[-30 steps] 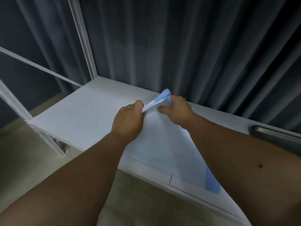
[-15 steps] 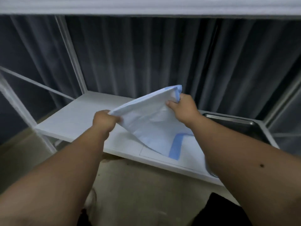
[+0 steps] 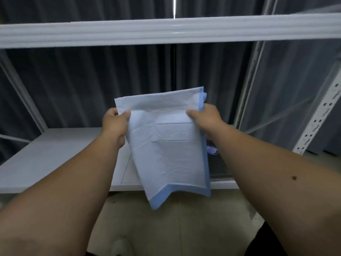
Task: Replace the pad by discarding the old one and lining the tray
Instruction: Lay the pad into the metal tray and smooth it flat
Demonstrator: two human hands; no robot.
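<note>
A white pad with a blue border [image 3: 166,145] hangs partly unfolded in the air in front of me, above the front edge of a white shelf [image 3: 55,156]. My left hand [image 3: 115,122] pinches its upper left edge. My right hand [image 3: 206,117] pinches its upper right edge by the blue strip. The top flap stands folded upward between my hands, and the lower corners droop past the shelf edge. A dark metal tray [image 3: 219,169] lies on the shelf to the right, mostly hidden behind the pad and my right forearm.
A white shelf beam [image 3: 166,32] crosses overhead at the top of the view. White slotted uprights [image 3: 317,115] stand on the right, and a thin post on the left. Dark grey curtains hang behind the rack. Beige floor shows below the shelf.
Both hands have lifted the pad off the shelf and drawn apart, opening it from a bunched fold into a hanging sheet. My view has tilted up, bringing the upper beam into sight.
</note>
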